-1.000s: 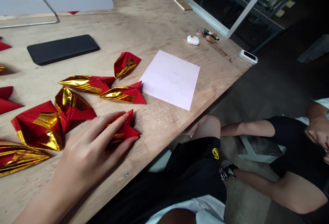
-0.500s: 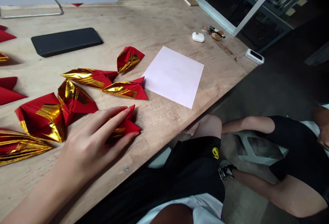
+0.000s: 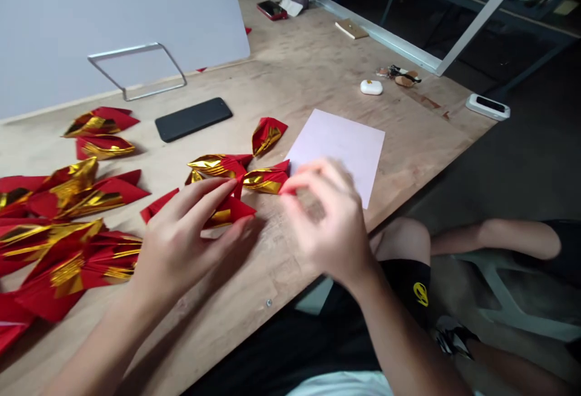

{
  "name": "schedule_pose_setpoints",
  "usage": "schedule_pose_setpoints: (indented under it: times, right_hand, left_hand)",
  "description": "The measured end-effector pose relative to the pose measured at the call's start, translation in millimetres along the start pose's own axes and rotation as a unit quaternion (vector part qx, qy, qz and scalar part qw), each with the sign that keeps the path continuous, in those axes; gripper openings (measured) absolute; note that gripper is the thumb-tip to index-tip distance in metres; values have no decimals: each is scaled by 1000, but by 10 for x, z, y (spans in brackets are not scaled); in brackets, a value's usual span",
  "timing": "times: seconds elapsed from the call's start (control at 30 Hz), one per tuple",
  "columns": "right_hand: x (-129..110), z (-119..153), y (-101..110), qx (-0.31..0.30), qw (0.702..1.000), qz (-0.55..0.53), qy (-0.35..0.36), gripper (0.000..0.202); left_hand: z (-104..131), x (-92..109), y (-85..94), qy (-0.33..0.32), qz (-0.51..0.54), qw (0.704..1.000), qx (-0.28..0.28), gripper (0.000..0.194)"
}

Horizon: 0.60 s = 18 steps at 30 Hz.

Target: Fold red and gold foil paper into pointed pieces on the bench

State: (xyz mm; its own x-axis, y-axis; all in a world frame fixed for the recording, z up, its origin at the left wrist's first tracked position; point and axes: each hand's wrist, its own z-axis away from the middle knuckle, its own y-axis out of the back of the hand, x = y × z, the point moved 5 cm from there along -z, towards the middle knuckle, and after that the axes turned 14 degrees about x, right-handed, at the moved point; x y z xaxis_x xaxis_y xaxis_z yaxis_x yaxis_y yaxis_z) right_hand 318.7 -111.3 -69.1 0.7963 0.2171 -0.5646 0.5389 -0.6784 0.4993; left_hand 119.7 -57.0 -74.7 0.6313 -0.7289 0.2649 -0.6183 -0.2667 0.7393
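Note:
My left hand (image 3: 190, 220) is closed around a red and gold folded paper piece (image 3: 224, 209) on the wooden table, its red points showing between thumb and fingers. To the right, my right hand (image 3: 331, 220) is blurred, with thumb and fingertips pinched at the red tip of another folded paper piece (image 3: 265, 179). That piece lies beside the white paper sheet (image 3: 349, 138), which the right hand partly covers. Two more folded pieces sit just beyond: a red one (image 3: 269, 134) and a gold-faced one (image 3: 215, 165).
More folded red and gold pieces (image 3: 82, 196) cover the table's left side. A black phone (image 3: 194, 120), a white board with a metal stand (image 3: 136, 90), a white earbud case (image 3: 371, 87) and a white device (image 3: 488, 107) lie around. Another person's arm (image 3: 499, 237) shows below the table edge.
My right hand has come into view and reached the nearby folded piece. My left hand stays on its piece. The view has shifted left and up, showing more pieces and the board.

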Motion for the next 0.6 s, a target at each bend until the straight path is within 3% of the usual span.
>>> schedule_pose_setpoints:
  times: [0.13, 0.3, 0.43, 0.6]
  right_hand:
    - [220, -225, -346, -2, 1000, 7, -23, 12]
    - [221, -232, -698, -46, 997, 54, 34, 11]
    - [183, -175, -738, -52, 995, 74, 35, 9]
    - [217, -153, -706, -45, 999, 28, 2, 13]
  left_hand:
    - [-262, -73, -5, 7, -9, 1000, -28, 45]
    - [-398, -137, -140, -5, 31, 993, -116, 59]
    - [-379, -199, -187, -1, 49, 987, -152, 67]
    - [-340, -215, -233, -8, 54, 986, -157, 66]
